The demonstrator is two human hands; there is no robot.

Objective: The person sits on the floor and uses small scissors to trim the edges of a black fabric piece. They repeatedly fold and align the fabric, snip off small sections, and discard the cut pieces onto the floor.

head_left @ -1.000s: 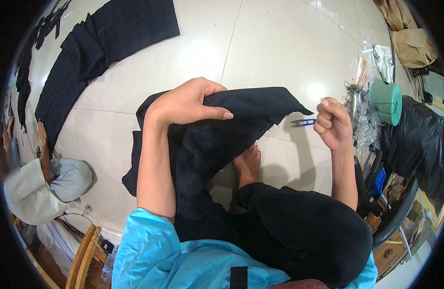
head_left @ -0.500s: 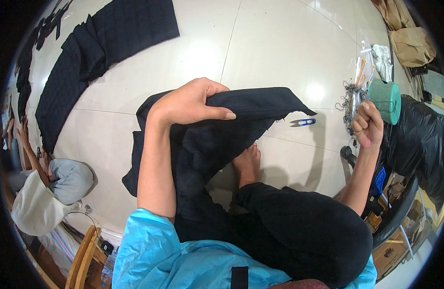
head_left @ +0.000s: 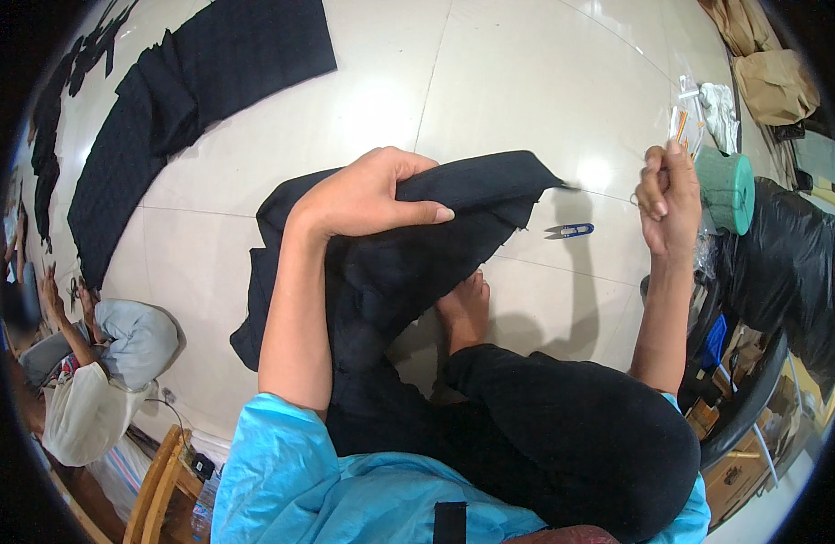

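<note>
Black cloth hangs over my lap, and my left hand clasps its upper part, thumb on top and fingers behind. A pointed end of the cloth juts to the right, and its lower edge looks frayed. Off to the right, my right hand is raised away from the cloth, fingers pinched together; what they hold, if anything, is too small to make out. Blue-handled thread snips lie on the floor between the cloth and that hand. A green spool stands just beyond the right hand.
Another long piece of black cloth spreads over the tiled floor at the upper left. A person in grey trousers sits at the left. Black plastic bags, brown paper bags and a wooden chair stand around the edges.
My right hand has risen and shifted slightly left, beside the spool. The cloth's pointed end has lifted and drawn left. My left hand keeps its hold. The person at the left has shifted.
</note>
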